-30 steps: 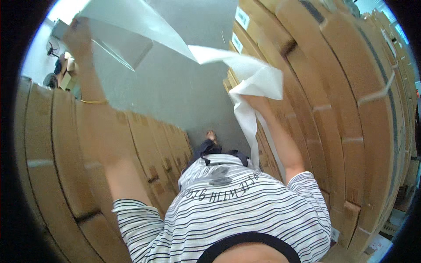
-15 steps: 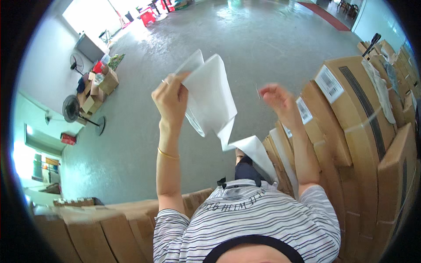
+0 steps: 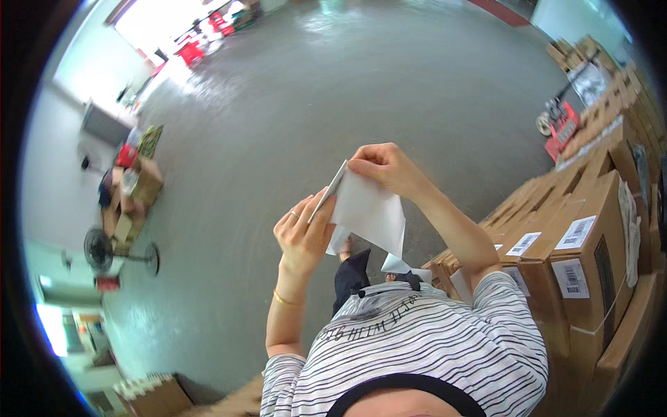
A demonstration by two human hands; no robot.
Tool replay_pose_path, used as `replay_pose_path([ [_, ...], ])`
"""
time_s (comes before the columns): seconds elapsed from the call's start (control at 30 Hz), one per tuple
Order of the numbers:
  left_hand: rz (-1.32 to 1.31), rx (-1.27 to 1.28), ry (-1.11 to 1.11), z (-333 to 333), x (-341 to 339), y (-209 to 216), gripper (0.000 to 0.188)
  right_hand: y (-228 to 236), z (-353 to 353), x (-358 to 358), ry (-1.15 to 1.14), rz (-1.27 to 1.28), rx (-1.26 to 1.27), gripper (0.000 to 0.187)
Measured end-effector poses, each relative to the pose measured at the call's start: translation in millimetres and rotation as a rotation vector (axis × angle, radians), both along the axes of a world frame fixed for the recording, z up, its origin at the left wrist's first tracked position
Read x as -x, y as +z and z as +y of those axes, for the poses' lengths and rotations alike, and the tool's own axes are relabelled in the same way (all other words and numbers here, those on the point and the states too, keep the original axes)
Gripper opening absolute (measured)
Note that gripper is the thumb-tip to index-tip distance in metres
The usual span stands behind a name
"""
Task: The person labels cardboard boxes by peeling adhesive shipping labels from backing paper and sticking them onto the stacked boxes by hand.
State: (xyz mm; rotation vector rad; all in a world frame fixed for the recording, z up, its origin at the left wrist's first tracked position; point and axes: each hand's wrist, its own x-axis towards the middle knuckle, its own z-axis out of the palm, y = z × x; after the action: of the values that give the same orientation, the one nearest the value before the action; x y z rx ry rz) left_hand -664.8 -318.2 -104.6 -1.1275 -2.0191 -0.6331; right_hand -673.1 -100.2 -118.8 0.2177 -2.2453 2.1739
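The person's left hand (image 3: 303, 233) is gripping a flat, folded bundle of white sheet (image 3: 368, 215) between thumb and fingers, a ring showing on one finger. The right hand (image 3: 385, 167) is pinching the top corner of the same sheet, its fingertips closing narrowly just beside the bundle's upper end. The white sheet is hanging in front of the waist, between the two hands and below them, and another white piece is lying lower down, near the waist; whether the two are joining cannot be told. A yellow bracelet (image 3: 286, 299) is circling the left wrist. The person is wearing a striped shirt (image 3: 424, 337). To the right, brown cardboard cartons (image 3: 583, 271) with white barcode labels (image 3: 575, 232) are standing in rows, and a red pallet jack (image 3: 564, 132) is resting beyond them. To the left, a black pedestal fan (image 3: 99, 250) is standing on the grey floor (image 3: 278, 118), near a pile of opened boxes (image 3: 146, 182).
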Motion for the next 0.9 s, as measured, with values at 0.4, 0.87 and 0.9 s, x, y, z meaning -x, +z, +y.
replay_pose_path([
  [0.4, -0.941, -0.030, -0.837, 102.3, 260.0, -20.4, 0.034, 37.6, 44.9, 91.8, -0.005, 0.060, -0.428, 0.020],
  [0.87, -1.337, 0.485, -1.664, 341.3, 240.1, -59.2, 0.029, 23.5, 126.6, 12.2, -0.910, -0.147, -0.538, 0.027],
  [0.9, -1.379, 0.515, -1.699, 352.3, 229.6, -58.2, 0.030, 20.0, 130.2, 5.0, -0.954, -0.158, -0.520, 0.029],
])
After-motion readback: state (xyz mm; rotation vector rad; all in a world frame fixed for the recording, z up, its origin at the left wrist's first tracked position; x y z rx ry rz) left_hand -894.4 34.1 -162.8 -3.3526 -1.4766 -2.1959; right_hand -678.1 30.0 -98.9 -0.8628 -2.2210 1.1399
